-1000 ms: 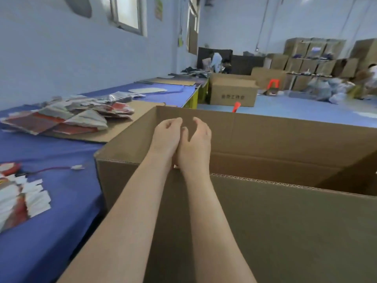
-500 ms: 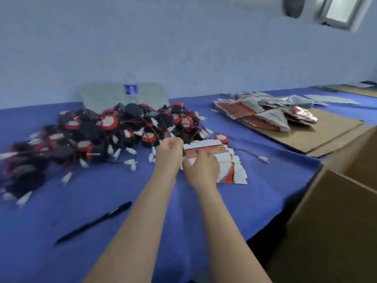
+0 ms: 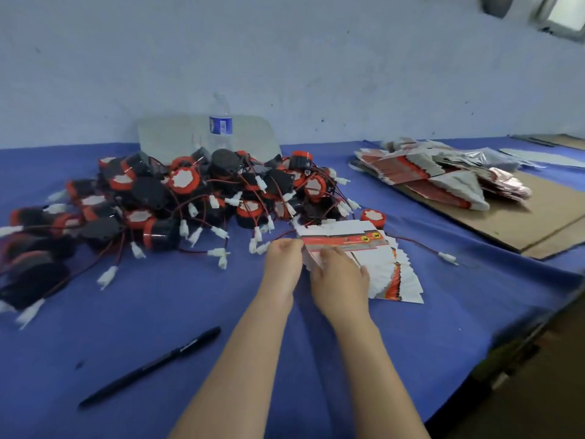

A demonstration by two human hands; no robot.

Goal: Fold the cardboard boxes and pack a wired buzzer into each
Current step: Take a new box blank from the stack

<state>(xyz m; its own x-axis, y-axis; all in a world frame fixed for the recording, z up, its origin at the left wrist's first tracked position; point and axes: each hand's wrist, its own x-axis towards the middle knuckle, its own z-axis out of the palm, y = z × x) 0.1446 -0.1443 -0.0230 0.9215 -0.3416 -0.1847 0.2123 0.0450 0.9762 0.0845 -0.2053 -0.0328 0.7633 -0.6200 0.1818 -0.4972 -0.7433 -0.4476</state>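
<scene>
Both hands are on the fan of flat box blanks [image 3: 380, 274], which lies on the worktop [image 3: 158, 312] right in front of me.

Left hand [image 3: 283, 264]: fingers curled and pinching the left edge of the top blank [image 3: 342, 240]. That edge looks slightly lifted off the fan.
Right hand [image 3: 340, 277]: lying on the fan just below that blank, fingertips hidden at its edge. I can't tell whether it grips or only presses.

My read is that one hand peels a blank off while the other pins the rest so only one comes away. The blanks are fanned, probably so each edge can be caught.

The buzzer pile [image 3: 190, 198] sits just left of the fan, wires and white plugs tangled together. A loose buzzer [image 3: 373, 216] sits at the fan's far edge, with its lead trailing off to the right. Parts and blanks are side by side, which I take to be for short reaches.

A second heap of blanks [image 3: 437, 179] lies on a cardboard sheet [image 3: 544, 217], well off to the right. It looks like reserve stock.

Containers: there is no folded box in view and nothing is packed. Every box here is flat. The water bottle [image 3: 220, 122] stands behind the pile, and I can't read its level.

A pen [image 3: 152, 365] lies near me on the left, away from both hands.

The fold hasn't started, and the step in hand is picking a blank.
</scene>
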